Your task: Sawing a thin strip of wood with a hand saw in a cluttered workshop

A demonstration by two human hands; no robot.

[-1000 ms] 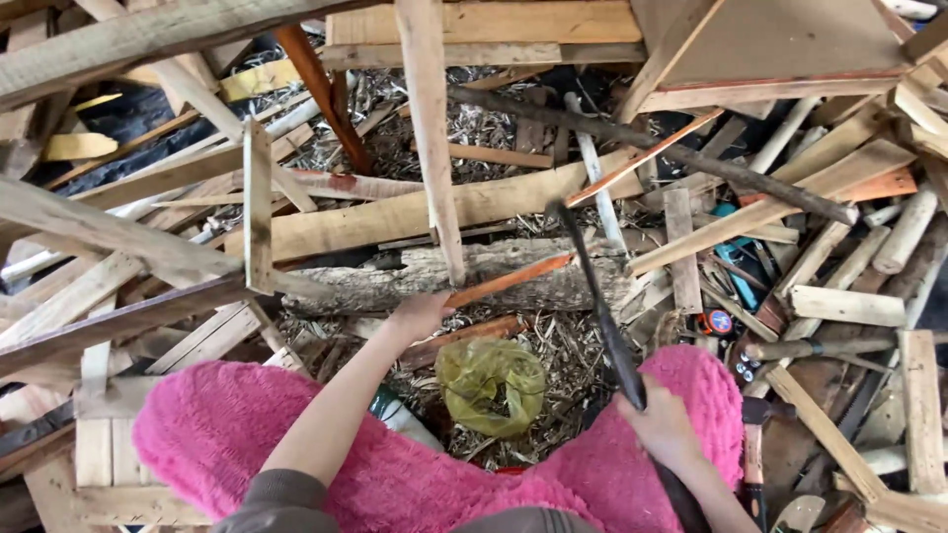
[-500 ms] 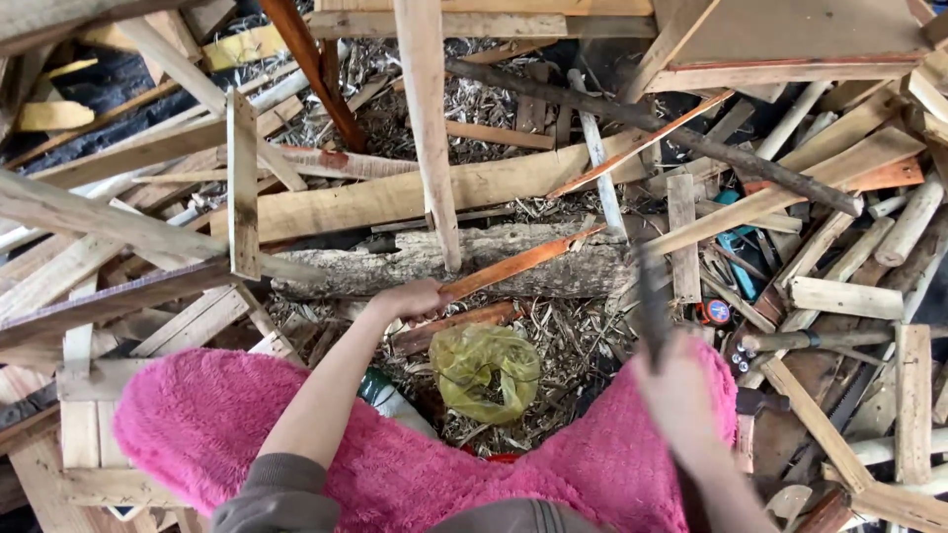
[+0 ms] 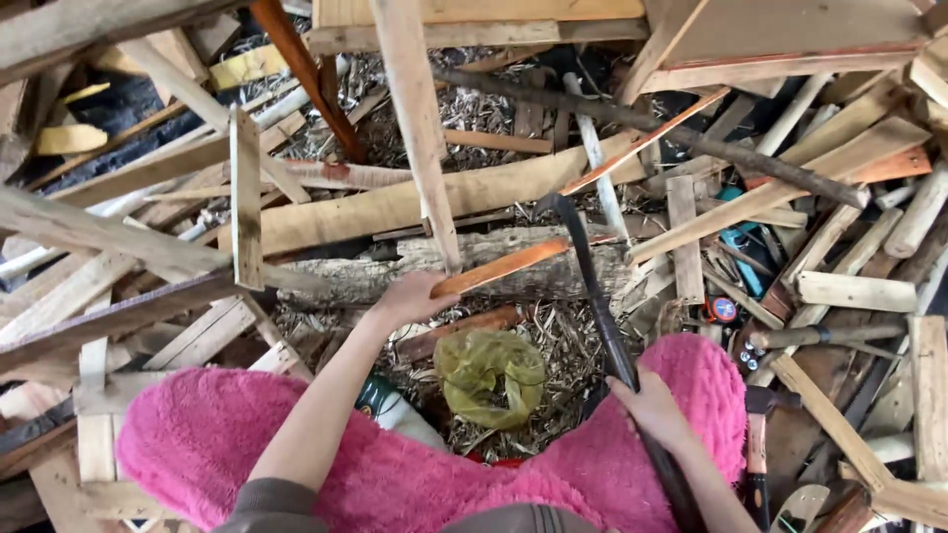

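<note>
My left hand (image 3: 413, 296) has its fingers wrapped around the near end of an orange-brown wood strip (image 3: 504, 266), which slants up toward two o'clock and lies across a rough grey log (image 3: 474, 266). My right hand (image 3: 652, 410) is clenched on the handle of a long dark machete (image 3: 592, 286); its blade runs up toward eleven o'clock, the hooked tip just above the strip's far end. Both forearms reach forward over my fuzzy pink trousers (image 3: 296, 454). Between my knees, at six o'clock from the strip, sits a crumpled yellow-green plastic bag (image 3: 491, 373) on ground littered with wood chips (image 3: 563, 345). Planks and sticks (image 3: 415, 202) are piled all around.
</note>
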